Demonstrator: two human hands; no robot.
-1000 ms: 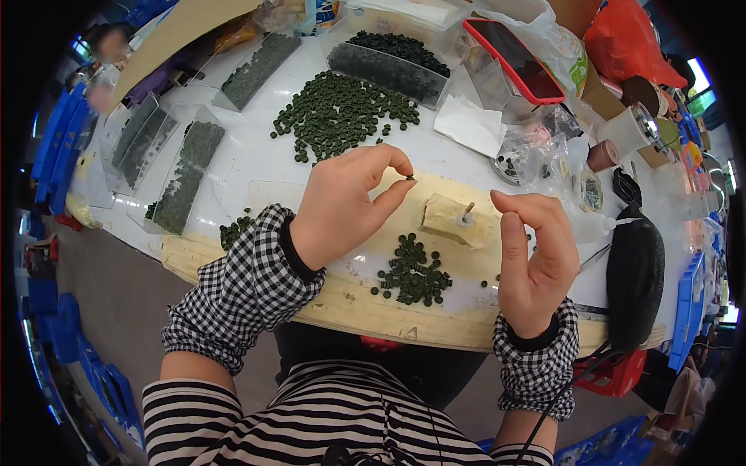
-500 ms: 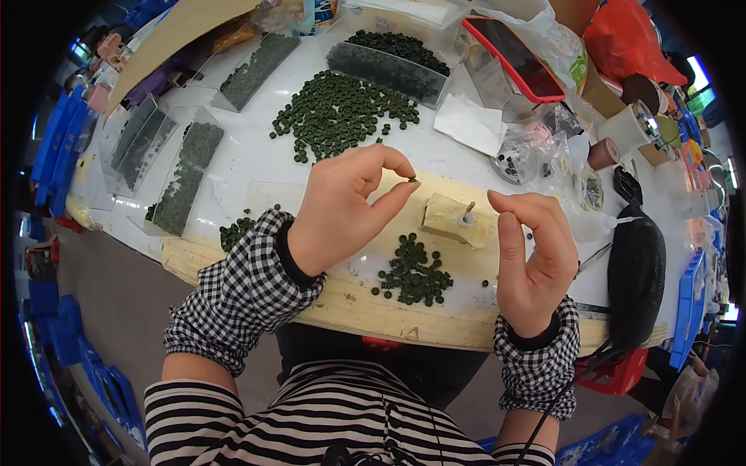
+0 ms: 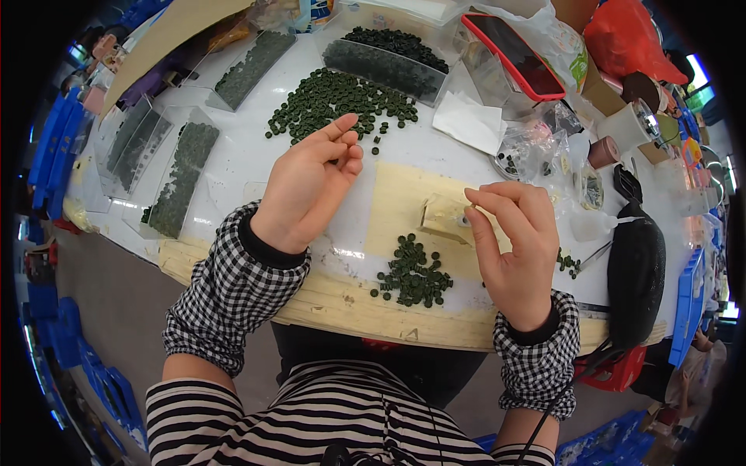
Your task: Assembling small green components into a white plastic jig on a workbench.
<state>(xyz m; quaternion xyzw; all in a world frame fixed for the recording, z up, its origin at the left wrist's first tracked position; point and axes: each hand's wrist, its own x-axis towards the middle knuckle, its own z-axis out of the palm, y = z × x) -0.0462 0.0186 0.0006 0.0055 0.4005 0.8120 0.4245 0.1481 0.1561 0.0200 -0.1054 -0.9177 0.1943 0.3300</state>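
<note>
My left hand (image 3: 307, 182) is beside the near edge of a big pile of small dark green round pieces (image 3: 322, 97). Its fingers are loosely apart, the index stretched out, and I see nothing held. My right hand (image 3: 517, 252) is closed in a pinch, thumb and index tips nearly together over the right end of a cream-coloured block (image 3: 441, 216). The fingers cover most of the pale fitting on that block, and what they pinch is hidden. In front of the block lies a smaller heap of the same green pieces (image 3: 416, 272).
Clear trays of dark pieces (image 3: 183, 179) stand at the left, and a clear bin (image 3: 385, 74) at the back. A red-cased phone (image 3: 517, 58), white paper (image 3: 468, 124) and plastic bags are at the back right. A black pouch (image 3: 633, 279) lies at the right edge.
My left hand has moved left and away from the block toward the big pile, its pinch opening. My right hand has shifted left onto the block's end, thumb and index closing together.
</note>
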